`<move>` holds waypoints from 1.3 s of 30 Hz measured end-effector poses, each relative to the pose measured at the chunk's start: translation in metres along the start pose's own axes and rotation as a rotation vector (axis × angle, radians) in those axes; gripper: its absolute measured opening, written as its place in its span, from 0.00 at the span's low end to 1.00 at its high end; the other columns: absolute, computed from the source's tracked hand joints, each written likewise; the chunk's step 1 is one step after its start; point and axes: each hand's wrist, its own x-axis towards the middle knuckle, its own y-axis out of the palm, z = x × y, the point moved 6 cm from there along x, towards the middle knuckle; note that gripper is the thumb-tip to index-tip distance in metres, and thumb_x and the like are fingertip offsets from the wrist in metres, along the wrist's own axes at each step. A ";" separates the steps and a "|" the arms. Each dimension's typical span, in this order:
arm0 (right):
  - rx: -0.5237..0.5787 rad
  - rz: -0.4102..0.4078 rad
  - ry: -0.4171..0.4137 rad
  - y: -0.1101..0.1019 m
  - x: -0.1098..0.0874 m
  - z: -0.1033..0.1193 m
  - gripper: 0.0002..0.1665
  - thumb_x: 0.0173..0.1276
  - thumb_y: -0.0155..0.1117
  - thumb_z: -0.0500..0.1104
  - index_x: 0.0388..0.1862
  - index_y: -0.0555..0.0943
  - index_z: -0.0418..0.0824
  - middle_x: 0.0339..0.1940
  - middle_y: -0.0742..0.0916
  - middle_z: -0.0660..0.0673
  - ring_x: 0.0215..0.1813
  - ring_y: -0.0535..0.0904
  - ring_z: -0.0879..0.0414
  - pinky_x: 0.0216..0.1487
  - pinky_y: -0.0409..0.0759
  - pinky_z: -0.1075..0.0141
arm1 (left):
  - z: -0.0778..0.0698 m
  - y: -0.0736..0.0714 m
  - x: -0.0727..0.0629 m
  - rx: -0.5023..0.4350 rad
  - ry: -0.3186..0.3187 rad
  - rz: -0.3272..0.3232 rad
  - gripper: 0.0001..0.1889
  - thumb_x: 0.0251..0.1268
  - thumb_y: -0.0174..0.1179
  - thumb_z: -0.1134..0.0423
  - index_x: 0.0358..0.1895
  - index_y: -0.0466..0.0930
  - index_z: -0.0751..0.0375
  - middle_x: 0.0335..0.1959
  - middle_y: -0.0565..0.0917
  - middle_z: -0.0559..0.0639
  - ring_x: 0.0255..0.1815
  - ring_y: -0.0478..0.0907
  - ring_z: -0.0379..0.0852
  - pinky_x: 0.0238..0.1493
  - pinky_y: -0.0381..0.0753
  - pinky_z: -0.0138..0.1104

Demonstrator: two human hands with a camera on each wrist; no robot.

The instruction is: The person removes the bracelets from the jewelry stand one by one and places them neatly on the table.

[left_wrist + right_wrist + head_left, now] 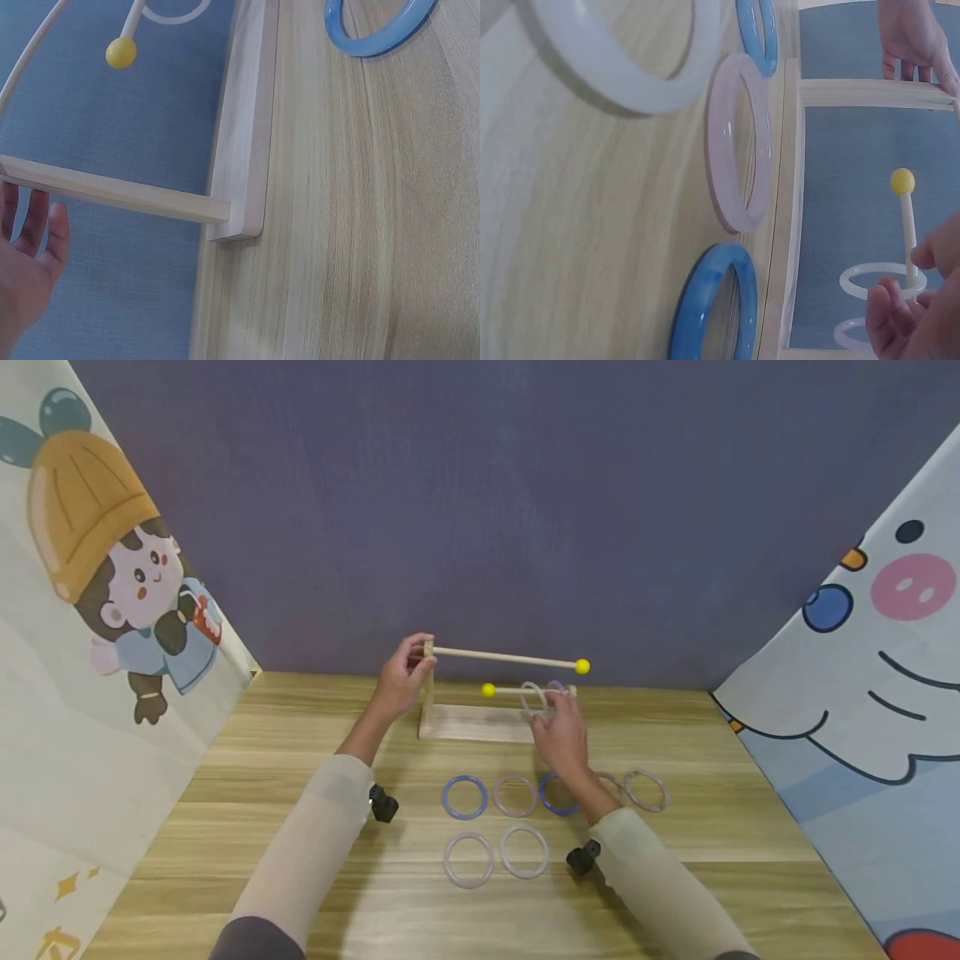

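A wooden rack has a base, side posts and two rods tipped with yellow balls. My left hand grips the top of its left post; the fingers reach behind it in the left wrist view. At the lower rod, my right hand pinches a whitish ring that encircles the rod. Farther along this rod is a pale lilac ring, partly hidden by the right hand. The upper rod carries no ring.
Several bangle-like rings lie on the wood-grain table before the rack: a blue one, a pink one, a second blue one partly under the right wrist, and pale ones. A dark wall panel stands behind.
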 end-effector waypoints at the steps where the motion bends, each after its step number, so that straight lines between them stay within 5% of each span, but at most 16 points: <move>1: 0.005 -0.005 0.005 0.000 0.000 0.000 0.26 0.66 0.65 0.42 0.62 0.77 0.36 0.59 0.83 0.37 0.59 0.80 0.38 0.62 0.78 0.45 | 0.000 0.000 0.000 0.000 -0.002 0.001 0.21 0.78 0.57 0.59 0.69 0.70 0.56 0.55 0.81 0.66 0.52 0.81 0.62 0.55 0.81 0.50; 22: 0.098 -0.065 0.113 0.017 0.011 0.004 0.12 0.67 0.67 0.50 0.39 0.88 0.42 0.39 0.93 0.43 0.43 0.88 0.45 0.48 0.82 0.52 | 0.000 0.000 0.000 -0.004 -0.026 -0.001 0.22 0.78 0.57 0.59 0.70 0.69 0.56 0.56 0.80 0.67 0.53 0.80 0.64 0.57 0.80 0.50; 39: 0.128 -0.105 0.137 0.024 0.013 0.002 0.13 0.66 0.69 0.49 0.38 0.87 0.40 0.36 0.92 0.42 0.41 0.88 0.44 0.49 0.79 0.52 | -0.001 -0.001 -0.001 0.009 -0.009 -0.003 0.21 0.77 0.57 0.59 0.69 0.70 0.56 0.54 0.81 0.65 0.51 0.81 0.60 0.52 0.82 0.45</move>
